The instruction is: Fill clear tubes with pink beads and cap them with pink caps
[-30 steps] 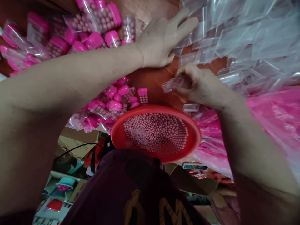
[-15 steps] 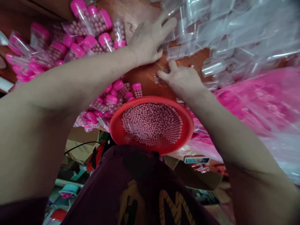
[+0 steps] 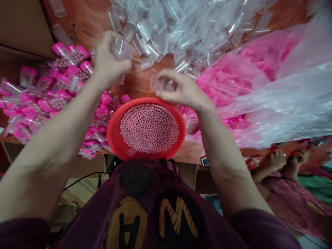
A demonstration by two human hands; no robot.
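My left hand (image 3: pixel 105 67) is raised above the table with its fingers wrapped around a transparent plastic bottle (image 3: pixel 122 49). My right hand (image 3: pixel 186 89) grips another transparent bottle (image 3: pixel 156 83), tilted on its side just beyond the rim of a red basin (image 3: pixel 112 136). Pink beads (image 3: pixel 149 126) fill much of the basin, and a few small transparent pieces (image 3: pixel 138 138) lie on them near my body. Neither held bottle shows beads inside.
Bead-filled bottles with pink caps (image 3: pixel 59 102) are heaped at left. Empty transparent bottles (image 3: pixel 178 26) pile up at the back. A plastic bag of pink caps (image 3: pixel 238 79) lies at right. Another person's hands (image 3: pixel 278 159) appear at lower right. A phone (image 3: pixel 204 160) sits near the table edge.
My hands have drawn back from the bottle pile and moved apart, each now holding a transparent bottle up. The view has shifted, bringing another person's hands into sight at right.
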